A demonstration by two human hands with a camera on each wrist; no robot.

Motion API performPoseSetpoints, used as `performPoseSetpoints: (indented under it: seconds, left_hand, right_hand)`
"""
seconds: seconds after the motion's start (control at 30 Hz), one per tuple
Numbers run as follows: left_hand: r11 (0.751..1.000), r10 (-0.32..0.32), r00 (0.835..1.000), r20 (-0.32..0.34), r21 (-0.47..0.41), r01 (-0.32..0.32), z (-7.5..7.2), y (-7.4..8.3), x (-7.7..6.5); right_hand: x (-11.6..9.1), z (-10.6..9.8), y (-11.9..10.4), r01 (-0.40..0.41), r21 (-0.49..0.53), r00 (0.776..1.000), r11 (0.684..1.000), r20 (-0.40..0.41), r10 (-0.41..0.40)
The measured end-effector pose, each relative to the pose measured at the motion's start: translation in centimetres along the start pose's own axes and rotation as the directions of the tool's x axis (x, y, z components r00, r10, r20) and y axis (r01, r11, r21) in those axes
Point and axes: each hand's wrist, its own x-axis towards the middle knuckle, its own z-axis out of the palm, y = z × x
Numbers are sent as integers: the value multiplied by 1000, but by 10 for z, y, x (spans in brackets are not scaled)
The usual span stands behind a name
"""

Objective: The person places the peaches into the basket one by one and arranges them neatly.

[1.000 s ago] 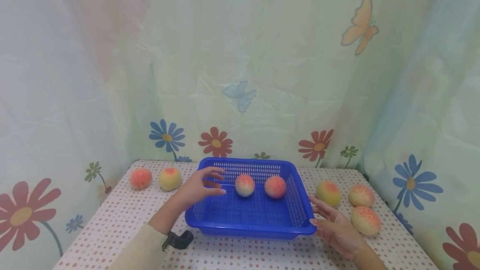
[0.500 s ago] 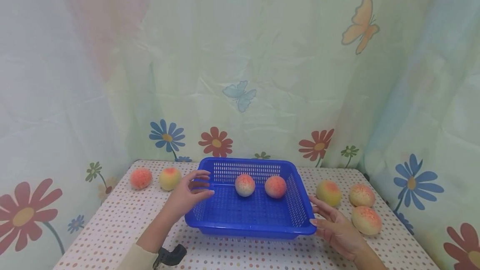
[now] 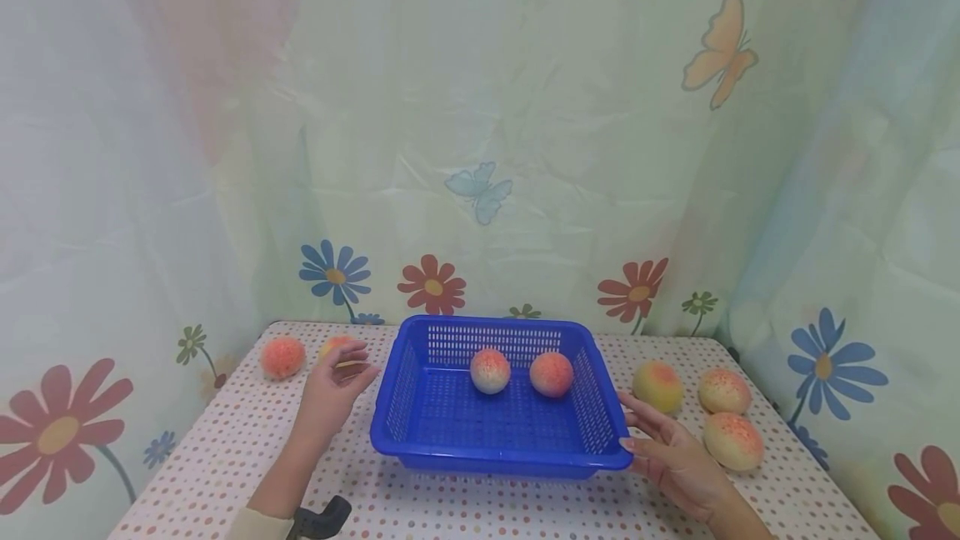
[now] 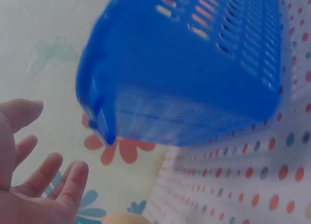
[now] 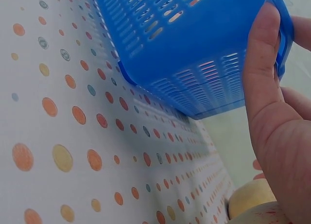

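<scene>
A blue plastic basket (image 3: pixel 495 458) with slotted walls stands mid-table, holding two red-blushed peaches, one paler (image 3: pixel 490 371) and one redder (image 3: pixel 551 374). My right hand (image 3: pixel 678 467) grips its right side: in the right wrist view the thumb (image 5: pixel 262 44) lies against the rim and the fingers go behind it. Left of the basket, my left hand (image 3: pixel 327 397) is raised with relaxed, spread fingers and holds nothing. It partly covers a yellow peach (image 3: pixel 331 344) in the head view. The left wrist view shows those fingers (image 4: pixel 73 185) apart from the basket's rim.
A red peach (image 3: pixel 282 357) sits at the far left of the dotted tablecloth (image 3: pixel 442 511). To the right of the basket are a yellow peach (image 3: pixel 657 386) and two pale ones, one behind (image 3: pixel 724 392) and one nearer (image 3: pixel 733 442). A flowered curtain (image 3: pixel 540 148) encloses the table.
My left hand has moved left from over the basket's left part to in front of the yellow peach. The right hand and the basket have stayed in place.
</scene>
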Motion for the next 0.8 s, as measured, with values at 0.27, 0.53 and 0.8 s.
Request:
performPoseSetpoints:
  seconds: [0.27, 0.53, 0.8]
  left_hand:
    - [996, -72, 996, -62, 42, 75, -11, -24, 11]
    - [988, -149, 982, -116, 13, 152, -20, -45, 22]
    - [981, -192, 969, -156, -26, 190, -26, -60, 32]
  right_hand:
    - [-1, 3, -2, -11, -6, 1000, 1000, -23, 11]
    - [-2, 4, -3, -18, 3, 999, 1000, -28, 18]
    - [-1, 2, -2, -6, -5, 1000, 1000, 0, 6]
